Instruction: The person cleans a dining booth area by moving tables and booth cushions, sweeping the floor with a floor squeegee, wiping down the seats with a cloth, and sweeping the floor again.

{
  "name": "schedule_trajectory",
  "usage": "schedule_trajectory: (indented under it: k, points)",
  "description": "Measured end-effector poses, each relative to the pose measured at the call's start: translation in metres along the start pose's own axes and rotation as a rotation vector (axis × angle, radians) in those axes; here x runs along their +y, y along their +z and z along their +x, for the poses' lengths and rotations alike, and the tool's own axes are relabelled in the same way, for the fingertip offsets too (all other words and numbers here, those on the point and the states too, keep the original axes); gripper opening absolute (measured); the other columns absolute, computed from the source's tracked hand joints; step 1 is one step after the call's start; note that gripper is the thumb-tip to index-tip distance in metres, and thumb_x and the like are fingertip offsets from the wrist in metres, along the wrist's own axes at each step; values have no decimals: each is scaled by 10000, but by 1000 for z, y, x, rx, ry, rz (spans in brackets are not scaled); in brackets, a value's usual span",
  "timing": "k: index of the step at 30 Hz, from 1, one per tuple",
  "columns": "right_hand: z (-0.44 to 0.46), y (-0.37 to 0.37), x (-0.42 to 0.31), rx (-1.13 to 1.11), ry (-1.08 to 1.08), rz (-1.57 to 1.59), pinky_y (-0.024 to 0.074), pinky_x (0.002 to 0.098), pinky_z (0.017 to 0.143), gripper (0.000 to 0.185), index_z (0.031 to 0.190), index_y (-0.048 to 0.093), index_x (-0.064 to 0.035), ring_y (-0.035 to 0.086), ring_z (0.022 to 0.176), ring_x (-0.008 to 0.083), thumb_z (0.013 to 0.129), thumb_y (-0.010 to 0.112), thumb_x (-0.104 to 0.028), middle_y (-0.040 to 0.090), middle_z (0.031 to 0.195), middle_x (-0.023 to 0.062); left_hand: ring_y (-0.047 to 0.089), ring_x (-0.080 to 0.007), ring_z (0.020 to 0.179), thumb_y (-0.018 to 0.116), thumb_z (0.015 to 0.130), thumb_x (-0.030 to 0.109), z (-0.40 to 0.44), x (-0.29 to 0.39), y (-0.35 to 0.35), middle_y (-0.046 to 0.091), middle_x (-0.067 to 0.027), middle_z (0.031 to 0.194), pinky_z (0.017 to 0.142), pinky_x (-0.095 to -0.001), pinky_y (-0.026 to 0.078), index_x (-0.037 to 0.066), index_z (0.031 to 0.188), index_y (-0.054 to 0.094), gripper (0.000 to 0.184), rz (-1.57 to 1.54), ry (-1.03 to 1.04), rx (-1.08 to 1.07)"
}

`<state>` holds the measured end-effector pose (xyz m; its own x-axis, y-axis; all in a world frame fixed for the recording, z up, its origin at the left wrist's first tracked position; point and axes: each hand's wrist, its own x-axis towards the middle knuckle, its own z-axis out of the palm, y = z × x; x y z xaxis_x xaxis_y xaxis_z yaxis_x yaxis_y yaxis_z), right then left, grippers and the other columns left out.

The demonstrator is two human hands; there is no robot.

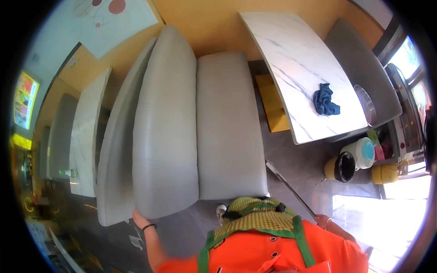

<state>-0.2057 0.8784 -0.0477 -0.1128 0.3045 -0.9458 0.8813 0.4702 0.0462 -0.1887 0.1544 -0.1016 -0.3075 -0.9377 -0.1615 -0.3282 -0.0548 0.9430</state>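
My left hand is at the near end of a grey padded bench backrest, closed against its lower corner with the fingertips partly hidden. A dark band circles that wrist. On the right side, my right hand is wrapped round the end of a long thin pole. The pole slants down and away toward the floor beside the grey bench seat. What its far end carries is hidden by the seat.
A marble-patterned table holds a crumpled dark cloth and stands right of the bench. Past its near end are a bin with a black liner and a white bucket. White scraps lie on the floor at left.
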Motion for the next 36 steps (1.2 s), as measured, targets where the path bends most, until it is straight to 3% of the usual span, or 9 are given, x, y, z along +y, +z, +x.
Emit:
schedule_trajectory:
  k: [5,9,11,12,14,17,18,24,36]
  points:
    - [109,-7,105,158,-293,22,429,323,527,375,1119,444,-76,507,559,172,787,430,-249,534,665,72,479,-210,882,369,838,277,-91,37,49,513,-133,947,786,-296,365,-74,1017,456,403,69,-110,126]
    - [96,-36,39,71,-192,11,426,321,523,353,1097,441,-76,503,554,172,788,430,-246,530,657,71,481,-234,900,347,844,272,-87,31,47,516,-143,968,805,-302,362,-72,1050,444,413,-189,-212,61]
    - [85,-52,-14,9,-125,8,424,321,520,342,1086,440,-76,502,552,171,788,430,-244,527,654,70,479,-277,930,343,838,272,-84,27,42,515,-163,996,820,-326,363,-57,1086,429,420,547,315,107]
    - [80,-58,-32,-13,-94,4,423,320,519,337,1081,439,-76,501,551,171,788,430,-243,526,652,70,467,-300,955,362,828,276,-71,24,35,497,-172,1032,829,-338,357,-43,1092,431,419,684,366,-32]
    - [76,-69,-51,-36,-53,-15,421,319,517,326,1070,438,-77,499,548,171,788,430,-241,524,648,69,455,-322,979,381,818,280,-67,50,39,479,-180,1069,839,-349,352,-29,1097,434,420,851,367,-176]
    - [82,-80,-63,-63,-41,-26,419,318,514,311,1053,437,-77,497,544,171,788,431,-239,520,642,68,433,-346,1010,595,675,308,-38,101,120,447,-212,1108,833,-350,359,26,1236,238,723,912,403,-458]
    - [88,-79,-61,-71,-48,-22,418,318,512,305,1048,436,-77,496,543,171,788,431,-238,519,640,68,447,-340,998,631,639,302,-34,123,147,439,-216,1112,821,-352,371,30,1229,252,752,1008,172,-423]
    - [107,-86,-63,-118,-93,21,412,316,506,274,1014,432,-77,491,536,171,789,431,-232,512,629,66,475,-334,954,654,612,330,-74,131,153,473,-191,1074,789,-363,395,36,1198,311,741,815,357,-394]
    - [120,-75,-111,-200,-196,138,402,311,492,215,948,425,-77,480,521,171,790,432,-222,499,606,63,485,-340,908,626,617,381,-258,131,160,474,-198,1040,752,-382,407,45,1213,283,766,886,172,-352]
